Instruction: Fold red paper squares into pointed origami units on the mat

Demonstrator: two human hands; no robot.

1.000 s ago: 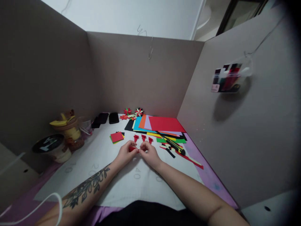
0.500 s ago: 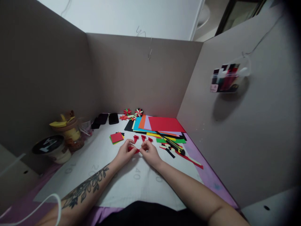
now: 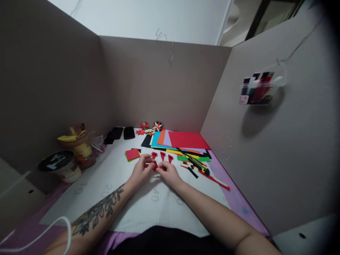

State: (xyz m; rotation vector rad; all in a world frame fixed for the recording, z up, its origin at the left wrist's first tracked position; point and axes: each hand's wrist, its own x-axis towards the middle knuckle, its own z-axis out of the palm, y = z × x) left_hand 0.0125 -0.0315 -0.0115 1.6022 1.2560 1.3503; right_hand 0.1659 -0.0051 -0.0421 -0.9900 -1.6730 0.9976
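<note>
A small folded piece of red paper (image 3: 155, 166) is between my two hands, over the white sheet. My left hand (image 3: 142, 170) pinches it from the left with thumb and forefinger. From the right, my right hand (image 3: 170, 173) has its fingertips closed at the paper's edge, partly hiding it. Just beyond my fingers lie three folded red paper pieces (image 3: 162, 156) in a row. To the left of them is a small stack of square papers (image 3: 132, 154), red on top with green and yellow edges showing.
Coloured paper sheets (image 3: 188, 140) are piled at the back right. A yellow-black cutter knife (image 3: 198, 164) lies among paper strips (image 3: 217, 182). Folded paper stars (image 3: 157, 126) sit at the back. Tubs (image 3: 60, 166) and a dark phone-like slab (image 3: 129, 133) stand left. Grey panels (image 3: 164, 85) enclose the table.
The red paper between my fingers has turned from lying sideways to more upright. My right fingertips have shifted slightly lower along it. The view has moved a little.
</note>
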